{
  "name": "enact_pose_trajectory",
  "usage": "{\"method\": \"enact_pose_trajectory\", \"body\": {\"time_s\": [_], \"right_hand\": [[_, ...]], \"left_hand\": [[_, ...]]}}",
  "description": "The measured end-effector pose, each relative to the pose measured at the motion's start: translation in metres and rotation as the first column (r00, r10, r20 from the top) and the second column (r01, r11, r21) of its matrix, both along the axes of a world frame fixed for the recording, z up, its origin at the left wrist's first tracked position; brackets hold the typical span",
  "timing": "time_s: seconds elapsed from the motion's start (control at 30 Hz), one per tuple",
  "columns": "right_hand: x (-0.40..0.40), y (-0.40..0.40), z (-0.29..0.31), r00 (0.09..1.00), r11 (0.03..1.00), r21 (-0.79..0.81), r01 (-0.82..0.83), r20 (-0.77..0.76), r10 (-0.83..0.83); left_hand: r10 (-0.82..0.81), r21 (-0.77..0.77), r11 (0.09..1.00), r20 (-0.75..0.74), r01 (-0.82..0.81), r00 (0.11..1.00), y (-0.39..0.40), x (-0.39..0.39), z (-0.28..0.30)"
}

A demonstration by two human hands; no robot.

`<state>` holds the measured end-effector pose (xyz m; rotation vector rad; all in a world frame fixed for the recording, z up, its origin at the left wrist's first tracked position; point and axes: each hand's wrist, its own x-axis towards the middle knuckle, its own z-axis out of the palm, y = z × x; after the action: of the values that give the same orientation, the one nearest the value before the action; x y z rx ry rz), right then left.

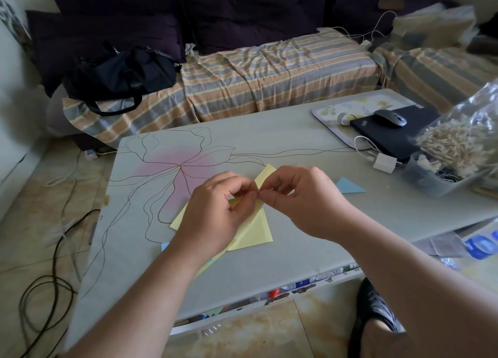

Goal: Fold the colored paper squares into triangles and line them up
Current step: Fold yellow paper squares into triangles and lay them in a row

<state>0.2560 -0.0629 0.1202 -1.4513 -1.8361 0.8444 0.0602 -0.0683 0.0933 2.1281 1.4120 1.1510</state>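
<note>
Pinching one yellow sheet (265, 174) above the table (296, 233), both hands meet at its middle: the left hand (215, 212) and right hand (304, 198) each curl fingertips onto the paper. Beneath them lie yellow papers, at least two; one folded yellow triangle (254, 233) shows clearly. One blue triangle (349, 186) rests just right of the right hand. A blue corner (165, 246) peeks out beside the left wrist.

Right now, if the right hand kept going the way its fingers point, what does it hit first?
The right hand points leftward at the left hand; both pinch the yellow paper. It would meet the left hand's fingertips first, nearly touching, though depth is unclear.
</note>
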Motion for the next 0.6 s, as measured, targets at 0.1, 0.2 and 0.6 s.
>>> {"method": "enact_pose_trajectory", "body": {"time_s": [0.1, 0.2, 0.6], "right_hand": [[0.000, 0.000, 0.000, 0.999, 1.000, -0.017, 0.000, -0.048, 0.000], [0.003, 0.003, 0.000, 0.994, 0.998, -0.058, 0.013, -0.111, -0.020], [0.010, 0.008, -0.001, 0.994, 0.997, -0.059, 0.049, -0.099, -0.055]], "left_hand": [[0.001, 0.023, 1.000, 0.003, -0.001, 1.000, 0.001, -0.002, -0.001], [0.019, 0.027, 0.999, -0.018, -0.019, 1.000, 0.005, -0.009, -0.003], [0.018, 0.054, 0.998, -0.108, -0.013, 0.994, 0.010, -0.021, -0.004]]}}
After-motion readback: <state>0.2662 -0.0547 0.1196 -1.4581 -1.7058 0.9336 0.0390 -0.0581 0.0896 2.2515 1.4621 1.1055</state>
